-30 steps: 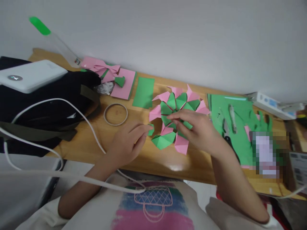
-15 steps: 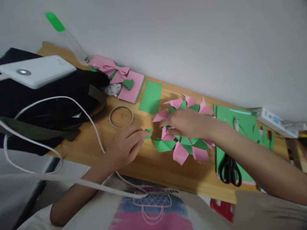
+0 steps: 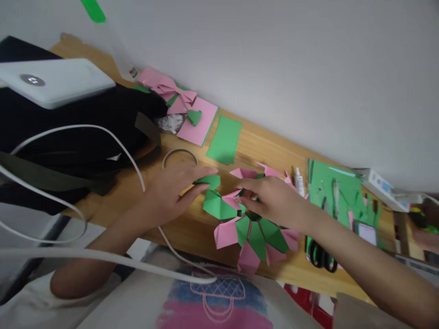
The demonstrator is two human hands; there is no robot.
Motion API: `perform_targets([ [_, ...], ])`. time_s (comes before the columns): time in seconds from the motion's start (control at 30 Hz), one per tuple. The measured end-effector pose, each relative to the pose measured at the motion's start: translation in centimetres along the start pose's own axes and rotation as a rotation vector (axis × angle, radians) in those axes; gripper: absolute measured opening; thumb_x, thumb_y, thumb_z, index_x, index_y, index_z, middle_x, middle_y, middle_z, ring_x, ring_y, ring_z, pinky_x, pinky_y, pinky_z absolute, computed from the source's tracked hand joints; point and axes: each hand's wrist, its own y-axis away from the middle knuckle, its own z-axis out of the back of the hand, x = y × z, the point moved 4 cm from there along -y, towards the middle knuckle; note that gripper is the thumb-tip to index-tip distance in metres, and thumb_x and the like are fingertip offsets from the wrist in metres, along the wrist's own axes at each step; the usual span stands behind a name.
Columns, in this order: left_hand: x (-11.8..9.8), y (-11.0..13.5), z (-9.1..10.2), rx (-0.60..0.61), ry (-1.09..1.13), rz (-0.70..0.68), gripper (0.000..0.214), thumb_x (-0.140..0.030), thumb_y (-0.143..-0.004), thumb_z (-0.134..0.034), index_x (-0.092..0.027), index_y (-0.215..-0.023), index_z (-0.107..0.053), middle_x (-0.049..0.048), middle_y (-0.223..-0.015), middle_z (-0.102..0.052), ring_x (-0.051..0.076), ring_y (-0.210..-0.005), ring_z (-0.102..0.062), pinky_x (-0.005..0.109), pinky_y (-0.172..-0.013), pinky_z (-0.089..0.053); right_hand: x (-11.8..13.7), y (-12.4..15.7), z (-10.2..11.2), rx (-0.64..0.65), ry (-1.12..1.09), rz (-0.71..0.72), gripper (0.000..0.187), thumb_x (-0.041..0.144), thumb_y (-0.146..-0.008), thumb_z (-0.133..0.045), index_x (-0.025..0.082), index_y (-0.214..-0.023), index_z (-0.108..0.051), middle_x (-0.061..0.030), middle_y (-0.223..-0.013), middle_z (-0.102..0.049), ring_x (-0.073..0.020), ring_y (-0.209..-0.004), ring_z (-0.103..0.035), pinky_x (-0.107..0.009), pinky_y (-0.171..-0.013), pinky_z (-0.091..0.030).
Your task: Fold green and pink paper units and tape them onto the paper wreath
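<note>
A pink and green folded paper flower (image 3: 254, 228) lies on the wooden desk (image 3: 192, 228) near its front edge. My right hand (image 3: 274, 201) rests on the flower's middle, fingers bent and pressing on the folds. My left hand (image 3: 171, 192) lies to the flower's left, its fingers pinching a small green folded piece (image 3: 210, 182) next to a green petal (image 3: 216, 206).
A rubber band ring (image 3: 180, 157), a green paper strip (image 3: 224, 139) and pink folded papers (image 3: 178, 98) lie behind. A black bag (image 3: 68, 132) with a white power bank (image 3: 58, 82) and cable (image 3: 113, 141) fills the left. Green sheets (image 3: 332, 192), a glue tube (image 3: 299, 180) and scissors (image 3: 320, 256) sit to the right.
The flower has slid toward the desk's front edge under my right hand. My left hand has kept its pinch on the green piece and stayed close to the flower. The view tilted.
</note>
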Motion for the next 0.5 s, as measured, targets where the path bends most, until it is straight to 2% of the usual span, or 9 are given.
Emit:
perform_targets([
  [0.1,-0.3,0.1,-0.4,0.012,-0.045,-0.088,0.022,-0.019,-0.092,-0.054,-0.021,-0.114,-0.057,0.0026,-0.094,-0.072,0.016,-0.085,-0.067,0.029,-0.078,-0.05,-0.1,0.6,-0.4,-0.017,0.035,0.041,0.027,0.015,-0.087,-0.054,0.019,-0.112,-0.063,-0.0014,-0.071,-0.072,-0.0169,-0.063,-0.066,-0.026,-0.055,-0.04],
  [0.2,-0.7,0.3,-0.6,-0.006,-0.037,-0.167,0.019,-0.014,-0.09,-0.056,-0.02,-0.107,-0.061,0.0027,-0.086,-0.072,0.016,-0.08,-0.066,0.03,-0.078,-0.05,0.1,1.2,-0.3,-0.172,0.167,0.141,0.031,0.02,-0.09,-0.053,0.016,-0.12,-0.058,-0.0039,-0.073,-0.073,-0.0202,-0.066,-0.067,-0.029,-0.057,-0.044],
  [0.27,-0.9,0.4,-0.7,-0.004,-0.022,-0.171,0.022,-0.012,-0.088,-0.058,-0.021,-0.107,-0.062,0.002,-0.086,-0.072,0.017,-0.08,-0.065,0.031,-0.077,-0.049,0.3,1.7,-0.2,-0.308,0.244,0.228,0.025,0.021,-0.092,-0.05,0.015,-0.114,-0.061,-0.0053,-0.075,-0.073,-0.0209,-0.066,-0.067,-0.032,-0.058,-0.046],
  [0.33,-1.0,0.5,-0.8,0.021,-0.019,-0.169,0.026,-0.011,-0.087,-0.058,-0.023,-0.109,-0.062,0.0013,-0.088,-0.072,0.017,-0.081,-0.065,0.032,-0.079,-0.047,0.5,2.0,-0.1,-0.392,0.319,0.317,0.021,0.017,-0.093,-0.048,0.017,-0.105,-0.065,-0.0052,-0.079,-0.074,-0.0202,-0.068,-0.067,-0.033,-0.061,-0.047],
  [0.5,-1.7,0.7,-0.5,0.042,-0.036,-0.157,0.026,-0.012,-0.089,-0.055,-0.027,-0.109,-0.063,-0.0017,-0.088,-0.073,0.015,-0.085,-0.066,0.032,-0.083,-0.047,0.6,2.1,-0.1,-0.459,0.435,0.448,0.021,0.011,-0.092,-0.049,0.019,-0.099,-0.067,-0.0048,-0.084,-0.075,-0.019,-0.071,-0.066,-0.033,-0.064,-0.049],
])
